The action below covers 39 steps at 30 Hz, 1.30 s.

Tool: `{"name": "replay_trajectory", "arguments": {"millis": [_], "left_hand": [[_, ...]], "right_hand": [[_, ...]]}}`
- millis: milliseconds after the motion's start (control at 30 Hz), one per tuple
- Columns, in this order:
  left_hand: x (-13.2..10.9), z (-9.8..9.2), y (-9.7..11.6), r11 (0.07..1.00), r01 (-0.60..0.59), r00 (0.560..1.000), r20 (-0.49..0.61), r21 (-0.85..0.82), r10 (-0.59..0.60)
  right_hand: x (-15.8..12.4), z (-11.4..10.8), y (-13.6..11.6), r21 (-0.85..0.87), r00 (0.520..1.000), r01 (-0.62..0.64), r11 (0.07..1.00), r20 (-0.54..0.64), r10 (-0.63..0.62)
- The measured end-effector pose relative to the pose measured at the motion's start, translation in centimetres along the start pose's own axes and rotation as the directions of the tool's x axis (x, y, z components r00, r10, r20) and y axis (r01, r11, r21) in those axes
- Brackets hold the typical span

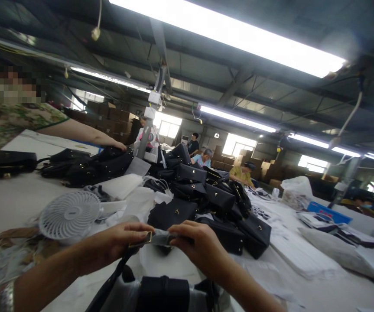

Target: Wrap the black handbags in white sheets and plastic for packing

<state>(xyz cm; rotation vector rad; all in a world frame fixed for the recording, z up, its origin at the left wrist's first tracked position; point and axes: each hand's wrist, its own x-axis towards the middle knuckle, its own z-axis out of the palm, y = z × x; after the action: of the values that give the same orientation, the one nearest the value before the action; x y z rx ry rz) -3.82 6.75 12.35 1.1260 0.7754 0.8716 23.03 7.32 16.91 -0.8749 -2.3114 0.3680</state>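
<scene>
My left hand (121, 240) is closed, its thumb on a gold-coloured metal buckle (150, 237) at the end of a black strap (117, 277). A strip of pale, see-through plastic wrap (161, 238) runs from the buckle to my right hand (200, 242). The fingers of my right hand pinch the far end of the plastic wrap. Below both hands, close to me, lies a black bag (164, 294), partly covered in clear plastic. What sits inside the right fingertips is hidden.
Beyond my hands is a pile of black handbags (219, 197). A white fan (69, 214) stands at left, near scraps (8, 264). White sheets (304, 251) lie at right. A co-worker's arm (86, 132) reaches over bags at left; other people sit farther back.
</scene>
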Motion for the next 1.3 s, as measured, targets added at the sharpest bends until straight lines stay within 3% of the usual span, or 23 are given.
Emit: {"name": "replay_trajectory", "arguments": {"millis": [133,400,533,700,833,967,1133,1233,1300], "left_hand": [[-0.5,0.1,0.2,0.999,0.018,1.000,-0.016,-0.035,-0.018],[-0.3,0.7,0.0,0.995,-0.041,0.997,-0.060,0.093,0.047],[-0.5,0.9,-0.2,0.960,-0.133,0.980,-0.111,0.247,0.164],[-1.7,0.8,-0.8,0.923,-0.271,0.934,-0.158,0.273,0.321],[-2.3,0.2,-1.5,0.857,-0.320,0.863,-0.250,0.403,0.439],[-2.2,-0.6,-2.7,0.875,-0.328,0.857,-0.277,0.356,0.435],[-2.0,-0.8,-5.1,0.881,-0.327,0.819,-0.363,0.341,0.444],[-2.0,-1.0,-6.2,0.868,-0.285,0.851,-0.310,0.406,0.424],[-1.8,-1.2,-6.5,0.834,-0.281,0.841,-0.298,0.474,0.452]], "right_hand": [[0.6,0.2,-0.1,-0.001,0.997,0.040,0.999,0.066,-0.040],[1.3,0.8,-0.8,-0.011,0.989,0.075,0.997,0.125,-0.073],[2.2,1.1,-1.7,-0.093,0.985,0.110,0.990,0.140,-0.097],[4.0,1.5,-3.8,-0.141,0.976,0.127,0.982,0.194,-0.099],[4.2,2.0,-5.1,-0.028,0.977,0.047,0.999,0.208,-0.040],[3.3,2.0,-4.9,-0.122,0.962,-0.085,0.989,0.249,0.114],[3.1,1.1,-3.8,-0.116,0.991,-0.041,0.992,0.119,0.055],[3.3,0.9,-3.4,-0.136,0.995,-0.011,0.991,0.094,0.024],[3.2,1.1,-3.2,-0.153,0.993,-0.021,0.988,0.115,0.039]]}}
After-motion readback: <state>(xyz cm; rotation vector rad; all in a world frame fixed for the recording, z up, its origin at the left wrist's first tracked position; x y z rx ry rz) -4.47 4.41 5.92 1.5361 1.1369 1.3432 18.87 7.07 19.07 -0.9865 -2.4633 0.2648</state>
